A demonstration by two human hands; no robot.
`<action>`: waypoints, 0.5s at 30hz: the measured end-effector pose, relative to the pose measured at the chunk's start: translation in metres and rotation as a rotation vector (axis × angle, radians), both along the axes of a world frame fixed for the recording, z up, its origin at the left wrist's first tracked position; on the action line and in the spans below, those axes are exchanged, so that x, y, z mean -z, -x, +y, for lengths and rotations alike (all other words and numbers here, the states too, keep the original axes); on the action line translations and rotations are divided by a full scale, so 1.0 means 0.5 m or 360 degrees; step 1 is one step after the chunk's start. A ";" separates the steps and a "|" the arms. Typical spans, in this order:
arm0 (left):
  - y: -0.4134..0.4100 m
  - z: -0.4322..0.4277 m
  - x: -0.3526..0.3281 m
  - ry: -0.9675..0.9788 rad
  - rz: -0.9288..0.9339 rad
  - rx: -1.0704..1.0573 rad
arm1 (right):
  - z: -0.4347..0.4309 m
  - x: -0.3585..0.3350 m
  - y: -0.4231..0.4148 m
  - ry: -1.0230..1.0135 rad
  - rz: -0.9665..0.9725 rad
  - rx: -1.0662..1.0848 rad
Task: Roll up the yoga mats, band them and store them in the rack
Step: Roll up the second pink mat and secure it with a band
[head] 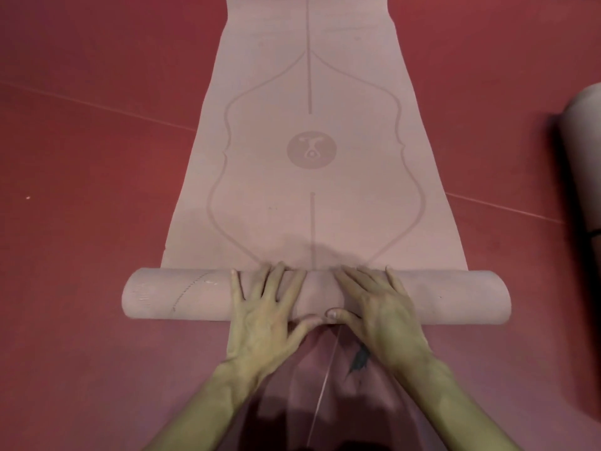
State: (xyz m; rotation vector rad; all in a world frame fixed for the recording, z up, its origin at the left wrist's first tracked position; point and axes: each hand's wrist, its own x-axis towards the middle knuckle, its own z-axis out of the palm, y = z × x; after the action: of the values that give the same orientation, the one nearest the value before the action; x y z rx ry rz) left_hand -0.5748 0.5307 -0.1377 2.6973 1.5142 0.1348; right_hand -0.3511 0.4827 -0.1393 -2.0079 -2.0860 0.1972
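A pale pink yoga mat (312,196) lies flat on the red floor, stretching away from me, with a round logo and curved lines printed on it. Its near end is rolled into a tube (455,294) that spans the mat's width. My left hand (263,307) rests flat on top of the roll left of centre, fingers spread and straight. My right hand (374,304) presses on the roll just right of centre, fingers straight, thumb against the roll's near side.
A second rolled mat (585,157) with a dark band lies at the right edge of the view. The red floor (81,157) with thin seam lines surrounds the mat on both sides.
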 end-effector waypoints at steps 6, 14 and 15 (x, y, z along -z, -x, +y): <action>0.008 0.006 -0.001 -0.0070 0.0104 0.0084 | -0.002 -0.011 -0.005 0.0033 -0.0112 -0.0089; 0.003 -0.001 -0.012 -0.0101 0.0063 0.0070 | -0.005 -0.035 0.007 0.0018 -0.0105 -0.0050; 0.004 -0.006 -0.013 -0.0109 0.0054 0.0071 | -0.009 -0.037 0.008 0.0008 -0.0108 -0.0057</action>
State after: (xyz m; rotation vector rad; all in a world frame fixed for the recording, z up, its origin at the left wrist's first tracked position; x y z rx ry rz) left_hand -0.5769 0.5280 -0.1311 2.7984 1.4835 0.1424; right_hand -0.3551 0.4782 -0.1210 -2.0083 -2.1655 0.1423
